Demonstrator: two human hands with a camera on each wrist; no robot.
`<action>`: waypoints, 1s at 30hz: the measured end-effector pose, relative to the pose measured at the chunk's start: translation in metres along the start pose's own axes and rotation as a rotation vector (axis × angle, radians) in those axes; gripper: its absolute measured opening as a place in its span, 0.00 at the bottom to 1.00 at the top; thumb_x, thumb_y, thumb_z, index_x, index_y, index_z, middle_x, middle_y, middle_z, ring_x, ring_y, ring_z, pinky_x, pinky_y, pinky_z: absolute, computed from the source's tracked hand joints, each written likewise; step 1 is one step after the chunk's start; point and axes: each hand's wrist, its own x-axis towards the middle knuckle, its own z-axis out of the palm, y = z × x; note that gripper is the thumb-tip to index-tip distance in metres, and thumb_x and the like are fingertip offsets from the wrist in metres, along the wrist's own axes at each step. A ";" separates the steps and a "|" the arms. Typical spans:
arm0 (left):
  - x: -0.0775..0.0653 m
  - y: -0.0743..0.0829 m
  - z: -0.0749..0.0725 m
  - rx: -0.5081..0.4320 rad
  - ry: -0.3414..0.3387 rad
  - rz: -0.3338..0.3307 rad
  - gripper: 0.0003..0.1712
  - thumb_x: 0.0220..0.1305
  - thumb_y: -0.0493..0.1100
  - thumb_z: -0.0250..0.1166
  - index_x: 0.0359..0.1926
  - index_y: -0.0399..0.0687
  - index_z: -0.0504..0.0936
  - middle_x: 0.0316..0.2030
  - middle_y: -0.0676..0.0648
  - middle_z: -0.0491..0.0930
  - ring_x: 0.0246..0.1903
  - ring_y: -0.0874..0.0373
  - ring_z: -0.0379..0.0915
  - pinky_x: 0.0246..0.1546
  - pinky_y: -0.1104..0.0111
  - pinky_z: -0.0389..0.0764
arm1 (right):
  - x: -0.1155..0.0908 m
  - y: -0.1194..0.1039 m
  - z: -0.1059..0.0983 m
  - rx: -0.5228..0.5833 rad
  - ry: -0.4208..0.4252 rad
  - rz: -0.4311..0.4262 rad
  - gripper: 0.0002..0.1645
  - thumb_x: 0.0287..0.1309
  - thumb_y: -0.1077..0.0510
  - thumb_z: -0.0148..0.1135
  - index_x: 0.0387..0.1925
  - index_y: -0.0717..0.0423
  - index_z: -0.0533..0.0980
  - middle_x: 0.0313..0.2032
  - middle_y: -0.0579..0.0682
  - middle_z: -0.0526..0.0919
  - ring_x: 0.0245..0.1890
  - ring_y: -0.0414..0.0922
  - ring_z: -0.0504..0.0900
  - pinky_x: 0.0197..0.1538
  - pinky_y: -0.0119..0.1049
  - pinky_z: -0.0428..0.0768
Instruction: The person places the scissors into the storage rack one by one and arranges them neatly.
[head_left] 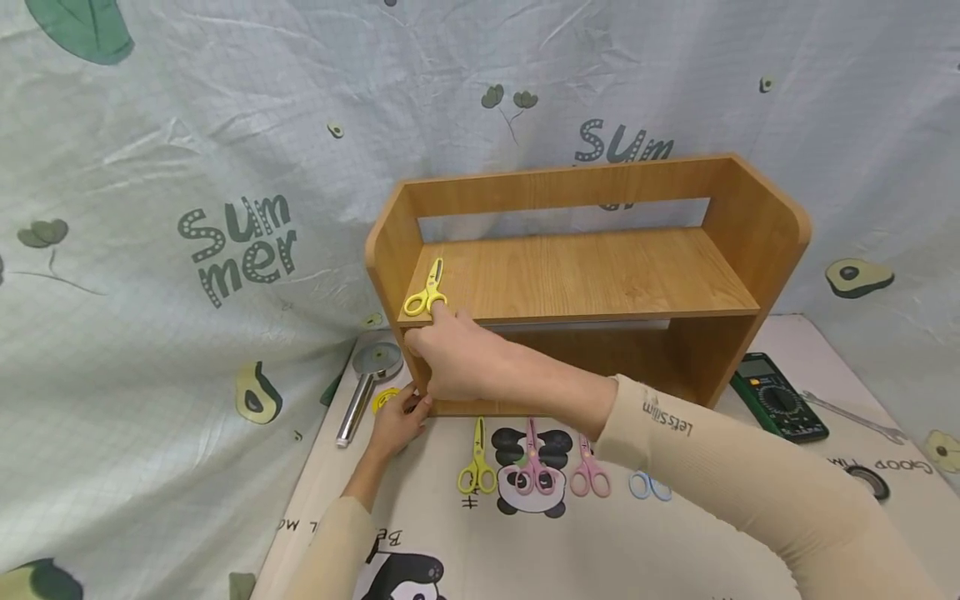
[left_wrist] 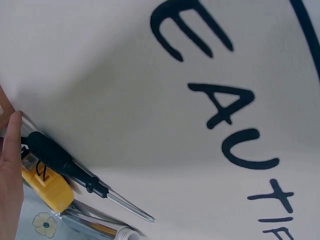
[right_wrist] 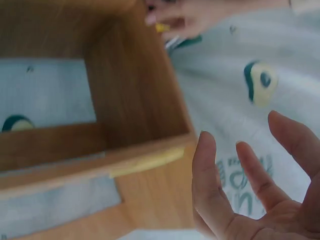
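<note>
A wooden shelf unit [head_left: 570, 275] with two levels stands on the covered table. On its upper board, at the left end, lies a yellow pair of scissors [head_left: 427, 290], blades pointing to the back. My right hand [head_left: 461, 354] is at the front edge of that board, one fingertip right at the scissors' handle; the right wrist view shows the fingers [right_wrist: 205, 175] spread apart. Down at the unit's lower left front corner, my left hand [head_left: 399, 421] touches the side panel. In the left wrist view a straight finger [left_wrist: 12, 137] reaches the wood.
In front of the unit lie another yellow pair of scissors [head_left: 477, 467], two pink pairs [head_left: 534, 467] and a blue pair [head_left: 649, 485]. A magnifying glass [head_left: 367, 383] and a screwdriver [left_wrist: 65, 162] lie left. Right are a multimeter [head_left: 780, 396], a wrench [head_left: 855, 417] and black tape [head_left: 868, 482].
</note>
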 end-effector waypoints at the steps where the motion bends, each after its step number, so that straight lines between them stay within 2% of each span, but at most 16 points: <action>1: 0.000 0.000 -0.001 0.006 0.006 0.013 0.32 0.77 0.46 0.62 0.76 0.44 0.68 0.57 0.33 0.85 0.51 0.42 0.86 0.39 0.62 0.91 | -0.004 -0.001 0.005 0.015 -0.008 -0.007 0.10 0.62 0.60 0.70 0.45 0.51 0.82 0.49 0.57 0.81 0.54 0.56 0.75 0.48 0.41 0.79; 2: 0.000 -0.001 -0.001 0.009 0.009 0.018 0.32 0.77 0.46 0.62 0.76 0.45 0.69 0.55 0.34 0.86 0.49 0.43 0.86 0.38 0.63 0.91 | -0.008 -0.002 0.010 0.035 -0.014 -0.002 0.09 0.61 0.60 0.70 0.44 0.50 0.82 0.49 0.57 0.79 0.52 0.56 0.75 0.43 0.39 0.79; 4: 0.000 -0.001 -0.001 0.015 0.011 0.016 0.31 0.76 0.45 0.63 0.76 0.46 0.69 0.54 0.35 0.87 0.48 0.45 0.87 0.37 0.64 0.91 | -0.015 -0.003 0.021 0.083 -0.033 0.022 0.14 0.61 0.62 0.69 0.49 0.51 0.83 0.53 0.59 0.76 0.49 0.57 0.74 0.35 0.35 0.79; 8: -0.001 -0.001 -0.001 0.008 0.012 -0.004 0.32 0.76 0.46 0.63 0.76 0.47 0.69 0.56 0.36 0.86 0.50 0.45 0.86 0.39 0.63 0.91 | -0.023 -0.002 0.042 0.129 -0.056 0.051 0.26 0.59 0.65 0.68 0.60 0.51 0.81 0.55 0.60 0.74 0.46 0.54 0.72 0.28 0.30 0.76; 12: -0.002 -0.001 0.001 0.002 0.009 -0.005 0.32 0.76 0.46 0.63 0.77 0.47 0.68 0.56 0.35 0.86 0.51 0.44 0.86 0.40 0.62 0.91 | -0.026 0.001 0.070 0.154 -0.082 0.081 0.30 0.57 0.64 0.71 0.62 0.50 0.80 0.56 0.60 0.74 0.47 0.54 0.74 0.28 0.30 0.76; 18: -0.002 0.000 0.003 -0.007 0.004 0.011 0.33 0.77 0.46 0.63 0.77 0.43 0.67 0.56 0.33 0.85 0.53 0.41 0.85 0.39 0.60 0.91 | -0.028 0.010 0.122 0.133 -0.132 0.130 0.27 0.53 0.60 0.77 0.56 0.50 0.83 0.57 0.59 0.77 0.48 0.54 0.78 0.28 0.33 0.79; 21: -0.002 0.001 0.004 -0.010 0.004 -0.001 0.33 0.77 0.46 0.63 0.77 0.43 0.67 0.57 0.32 0.84 0.55 0.40 0.83 0.39 0.60 0.91 | -0.028 0.014 0.150 0.110 -0.120 0.148 0.25 0.53 0.60 0.77 0.54 0.49 0.84 0.56 0.59 0.78 0.48 0.55 0.80 0.27 0.35 0.80; 25: -0.001 0.001 0.003 -0.010 0.005 -0.001 0.34 0.77 0.46 0.63 0.77 0.41 0.66 0.58 0.31 0.84 0.56 0.39 0.83 0.40 0.59 0.91 | -0.026 0.018 0.181 0.071 -0.105 0.174 0.28 0.49 0.57 0.81 0.54 0.47 0.84 0.53 0.59 0.78 0.46 0.53 0.80 0.27 0.38 0.82; 30: -0.001 0.000 0.003 -0.006 0.011 0.004 0.34 0.76 0.46 0.63 0.77 0.41 0.66 0.56 0.32 0.85 0.55 0.40 0.84 0.39 0.60 0.91 | -0.019 0.023 0.206 0.047 -0.078 0.209 0.30 0.43 0.56 0.84 0.52 0.47 0.84 0.47 0.57 0.77 0.43 0.52 0.78 0.27 0.39 0.83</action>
